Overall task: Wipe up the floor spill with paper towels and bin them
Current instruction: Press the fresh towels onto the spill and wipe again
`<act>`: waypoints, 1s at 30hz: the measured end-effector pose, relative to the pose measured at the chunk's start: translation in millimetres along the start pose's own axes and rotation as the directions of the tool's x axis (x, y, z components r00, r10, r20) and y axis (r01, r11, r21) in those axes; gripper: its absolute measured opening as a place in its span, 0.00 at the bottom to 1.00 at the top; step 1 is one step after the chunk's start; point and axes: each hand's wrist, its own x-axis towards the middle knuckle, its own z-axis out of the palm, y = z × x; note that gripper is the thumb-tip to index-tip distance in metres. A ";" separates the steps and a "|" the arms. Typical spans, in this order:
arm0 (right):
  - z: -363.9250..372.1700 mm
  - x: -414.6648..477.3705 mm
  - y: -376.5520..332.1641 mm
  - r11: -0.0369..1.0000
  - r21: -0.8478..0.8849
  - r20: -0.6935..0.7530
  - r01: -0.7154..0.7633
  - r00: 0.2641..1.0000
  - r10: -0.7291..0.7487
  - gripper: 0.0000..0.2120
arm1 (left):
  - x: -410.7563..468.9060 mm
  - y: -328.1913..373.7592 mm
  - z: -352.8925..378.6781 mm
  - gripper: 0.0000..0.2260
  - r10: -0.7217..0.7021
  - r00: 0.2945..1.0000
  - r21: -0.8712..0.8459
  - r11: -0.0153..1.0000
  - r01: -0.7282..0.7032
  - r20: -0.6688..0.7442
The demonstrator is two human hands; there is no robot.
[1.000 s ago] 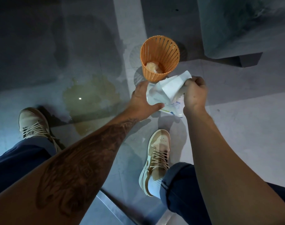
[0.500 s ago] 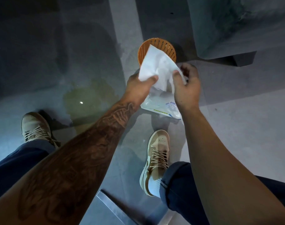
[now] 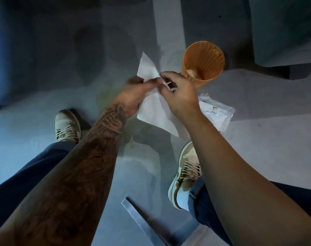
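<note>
Matt white paper towel [image 3: 155, 110], orange plastic bin [image 3: 207, 63], glossy floor [image 3: 44, 103]

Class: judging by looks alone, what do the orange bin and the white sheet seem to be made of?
Orange bin: likely moulded plastic, matte, with slotted ribbed walls. White sheet held by both hands: apparently thin paper towel, matte, creased and hanging limply.

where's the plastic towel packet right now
In the head view the plastic packet lies on the floor at right, just below the orange bin, beyond the right hand.
</note>
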 end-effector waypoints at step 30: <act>60.9 23.5 -44.9 0.922 -0.009 -0.020 -0.387 0.922 0.387 0.09 | -51.4 -56.6 -197.5 0.02 -0.154 0.936 0.197 0.954 0.224 -0.317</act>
